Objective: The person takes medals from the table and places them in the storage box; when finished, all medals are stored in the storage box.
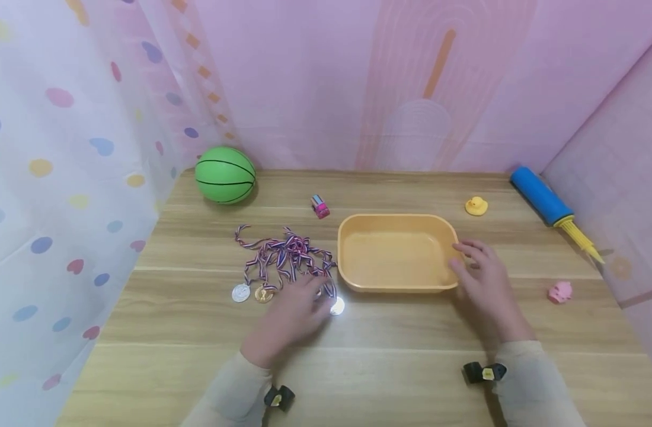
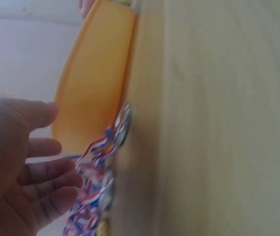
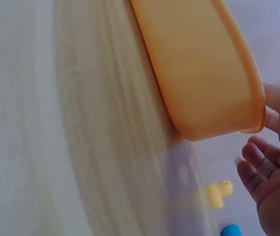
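The head view looks forward and down from above the near edge of the wooden table (image 1: 390, 332), taking in the whole top up to the pink backdrop; the left wrist view sits low and close beside the left hand (image 2: 17, 167), rolled sideways, facing along the boards toward the orange tub (image 2: 93, 83); the right wrist view, likewise tilted and somewhat blurred, looks past the right hand (image 3: 275, 182) at that same tub (image 3: 204, 73); all three views share it.

Open tabletop (image 1: 390, 367) along the near edge; bare wood between ball (image 1: 225, 175) and toy car (image 1: 320, 206). Way blocked mid-table by tub (image 1: 395, 283) and tangled medals (image 1: 283, 261); pump (image 1: 542, 196) crowded the far right corner.
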